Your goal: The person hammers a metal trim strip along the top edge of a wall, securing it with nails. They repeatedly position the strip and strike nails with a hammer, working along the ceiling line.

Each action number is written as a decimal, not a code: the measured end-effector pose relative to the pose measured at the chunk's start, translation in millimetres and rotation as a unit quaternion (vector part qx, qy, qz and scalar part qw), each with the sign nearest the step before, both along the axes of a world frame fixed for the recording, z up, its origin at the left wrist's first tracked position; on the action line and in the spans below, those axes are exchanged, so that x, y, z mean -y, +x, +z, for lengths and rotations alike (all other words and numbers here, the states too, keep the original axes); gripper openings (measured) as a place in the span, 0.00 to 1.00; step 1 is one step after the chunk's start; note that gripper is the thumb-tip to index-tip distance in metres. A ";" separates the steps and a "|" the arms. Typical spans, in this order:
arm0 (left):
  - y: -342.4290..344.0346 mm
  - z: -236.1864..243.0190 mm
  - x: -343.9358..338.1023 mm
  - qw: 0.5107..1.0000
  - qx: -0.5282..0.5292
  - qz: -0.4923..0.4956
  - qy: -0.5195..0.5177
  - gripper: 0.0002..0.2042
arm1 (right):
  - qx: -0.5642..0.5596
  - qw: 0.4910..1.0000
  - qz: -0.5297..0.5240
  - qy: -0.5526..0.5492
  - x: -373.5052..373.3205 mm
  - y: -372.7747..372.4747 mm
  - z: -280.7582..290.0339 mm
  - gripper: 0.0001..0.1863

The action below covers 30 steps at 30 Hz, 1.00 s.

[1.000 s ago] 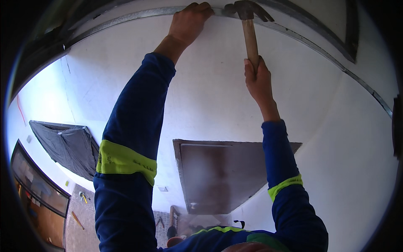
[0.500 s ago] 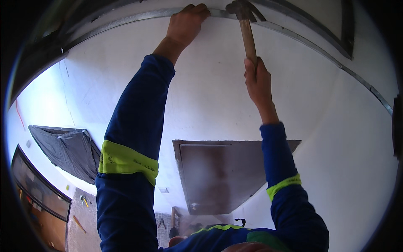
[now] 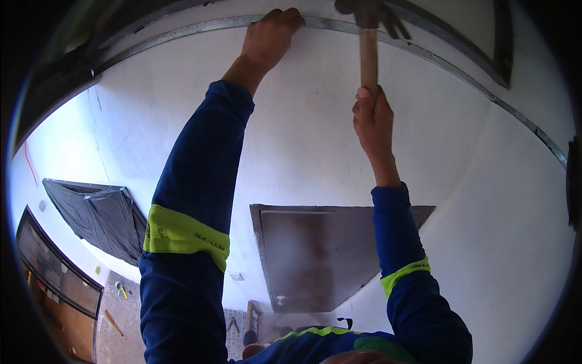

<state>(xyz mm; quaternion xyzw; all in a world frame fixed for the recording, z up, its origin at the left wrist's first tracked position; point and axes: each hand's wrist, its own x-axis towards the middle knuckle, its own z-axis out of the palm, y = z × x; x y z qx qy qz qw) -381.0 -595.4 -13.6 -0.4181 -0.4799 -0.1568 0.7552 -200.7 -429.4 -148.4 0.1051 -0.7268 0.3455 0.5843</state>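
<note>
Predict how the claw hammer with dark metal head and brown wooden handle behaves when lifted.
The hammer is probably head-heavy, its bulky head at one end. It is likely stiff, as the wooden handle looks straight. It may twist, the bare right hand gripping below the head.

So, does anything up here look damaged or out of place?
Yes: a thin, dark, crack-like line runs down the white wall at left, breaking its otherwise mostly plain surface. The metal strip at the left hand looks bowed, but that's probably just fisheye distortion.
</note>
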 end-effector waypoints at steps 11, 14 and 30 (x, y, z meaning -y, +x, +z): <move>3.7 -0.9 1.1 1.000 0.014 0.004 -0.010 0.08 | -0.026 0.991 -0.115 0.068 2.1 -11.8 4.1 0.13; 4.5 -1.5 1.6 0.999 0.037 0.010 -0.013 0.09 | -0.008 0.999 -0.040 -0.001 -0.7 1.5 -6.6 0.10; 4.5 1.1 2.5 0.999 0.029 -0.001 -0.014 0.09 | -0.104 0.990 0.091 0.001 -0.8 14.9 -1.4 0.18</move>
